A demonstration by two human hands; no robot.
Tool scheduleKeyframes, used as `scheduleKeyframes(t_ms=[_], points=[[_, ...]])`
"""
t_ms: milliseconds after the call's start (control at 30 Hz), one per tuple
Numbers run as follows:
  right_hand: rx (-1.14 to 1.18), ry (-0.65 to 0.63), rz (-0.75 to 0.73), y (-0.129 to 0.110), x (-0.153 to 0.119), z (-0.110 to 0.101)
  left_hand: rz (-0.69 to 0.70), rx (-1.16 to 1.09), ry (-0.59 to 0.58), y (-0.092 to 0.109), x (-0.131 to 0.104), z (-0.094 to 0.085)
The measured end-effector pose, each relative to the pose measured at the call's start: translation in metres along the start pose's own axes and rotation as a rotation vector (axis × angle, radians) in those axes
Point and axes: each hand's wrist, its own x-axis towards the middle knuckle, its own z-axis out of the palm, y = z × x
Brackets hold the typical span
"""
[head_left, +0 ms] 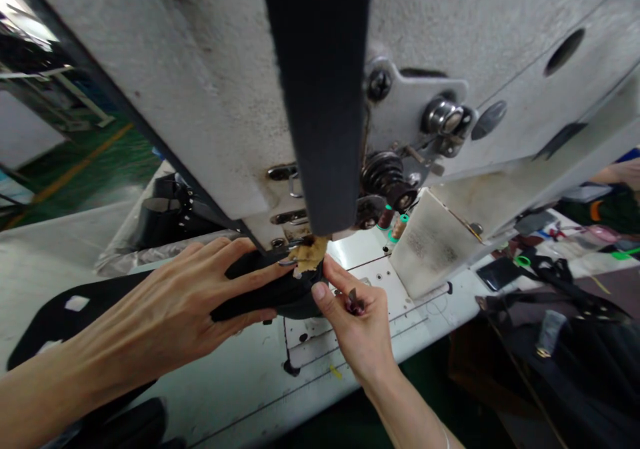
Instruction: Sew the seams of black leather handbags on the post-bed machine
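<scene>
The black piece [293,300] lies on the pale worktable [235,389], beneath the head of the sewing machine [225,89]. The left hand [183,295] rests over it, fingers spread; the right hand [363,319] pinches its edge between thumb and forefinger, with a small dark object [355,301] lodged at the curled fingers. Green-rimmed thread spools [399,228] stand beyond. Rightward, a dark flat device [497,273] lies near black straps [555,282]. At upper left, a yellow line [83,170] crosses the green floor [113,185]; another person's arm [624,173] shows at the right edge.
</scene>
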Motion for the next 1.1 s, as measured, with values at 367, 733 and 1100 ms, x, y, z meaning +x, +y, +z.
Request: scheduleKeyframes(t_ms=[367,733,1100], points=[[-0.294,0.038,-0.062,-0.006,0.009,-0.009,-0.087,-0.050,-0.025,0.002,0.002,-0.001],[-1.099,-0.257,-0.150,-0.071,0.007,-0.035,0.144,0.193,0.111,0.031,0.040,-0.020],[-1.155,-0.234,-0.342,-0.083,0.014,-0.023,0.069,0.274,0.127,0.042,0.031,-0.001]])
